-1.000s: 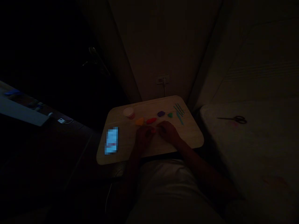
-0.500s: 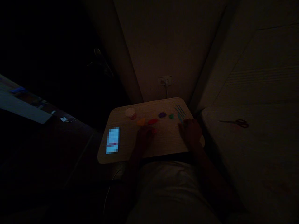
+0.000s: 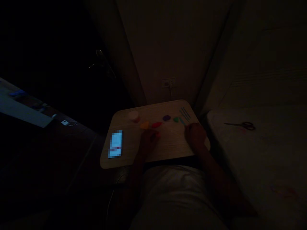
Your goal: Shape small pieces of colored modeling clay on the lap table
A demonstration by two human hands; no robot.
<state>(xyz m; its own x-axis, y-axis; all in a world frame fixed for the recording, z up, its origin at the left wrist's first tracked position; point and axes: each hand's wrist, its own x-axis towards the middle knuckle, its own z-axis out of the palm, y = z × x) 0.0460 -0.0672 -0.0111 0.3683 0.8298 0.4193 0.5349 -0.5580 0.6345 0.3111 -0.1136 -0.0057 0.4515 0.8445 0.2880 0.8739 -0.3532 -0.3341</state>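
Observation:
In the dim light my left hand [image 3: 147,142] rests near the table's middle, its fingers closed on a small red lump of modelling clay [image 3: 157,134]. My right hand [image 3: 197,135] is at the table's right side, fingers curled round the lower end of a teal modelling tool [image 3: 182,121]. The tool's flat tip points up and left, close to a green clay piece [image 3: 176,119]. A purple lump [image 3: 166,118], a longer red piece [image 3: 157,125] and a yellow-orange piece [image 3: 144,125] lie in a row beyond my hands. Finer finger detail is lost in shadow.
Several thin sticks [image 3: 185,113] lie at the table's [image 3: 129,151] back right. A pale-lidded tub [image 3: 133,116] stands back left, with a lit phone [image 3: 115,144] nearer. Scissors [image 3: 248,126] lie on the pale surface at right. A wall socket [image 3: 169,83] is behind.
The teal tool has swung to the left, its tip now nearer the green piece. My right hand has turned slightly; my left hand has barely shifted.

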